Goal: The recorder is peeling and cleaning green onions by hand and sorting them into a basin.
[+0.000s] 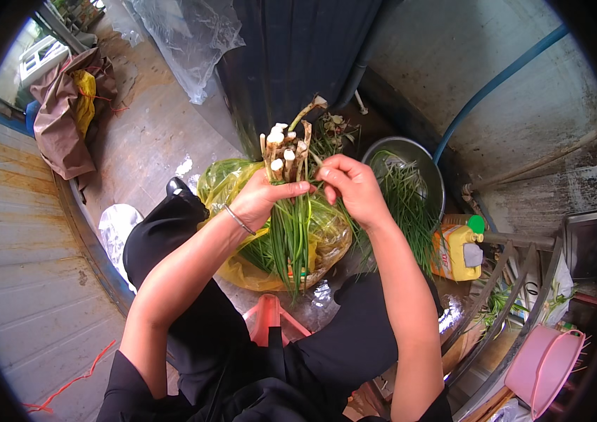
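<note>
My left hand grips a bunch of long green stalks, like chives or scallions. Its thick brownish root ends, several with white cut faces, point away from me, and the leaves hang towards me. Close against the bunch, my right hand pinches a thin pale stalk between thumb and forefinger. Beneath both hands spreads a yellow translucent plastic bag with more greens inside. A metal basin to the right holds a loose heap of thin green leaves that spills over its near rim.
A dark corrugated panel stands ahead, draped with clear plastic sheet. Yellow jug, metal rack and pink basket line the right. A pink stool shows between my knees. Brown cloth lies far left.
</note>
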